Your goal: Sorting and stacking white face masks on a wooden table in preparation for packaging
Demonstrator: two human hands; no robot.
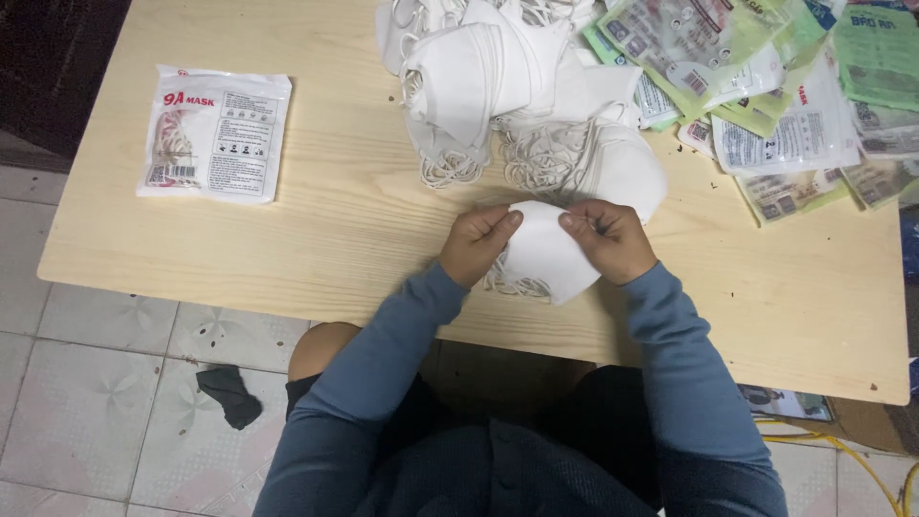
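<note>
One sealed mask packet (pixel 213 133) lay far left on the table (pixel 364 239). The left hand (pixel 479 242) and right hand (pixel 609 239) both pinched one folded white mask (pixel 544 251) near the table's front edge — long axis diagonal, tip toward lower right — below a heap of loose masks (pixel 517 86); uncounted empty packets (pixel 785 86) lay at right.

A flat white sealed packet (pixel 213 133) with red print lies at the table's (pixel 364 239) left; green-and-white empty pouches (pixel 766 86) overlap at its far right corner.
</note>
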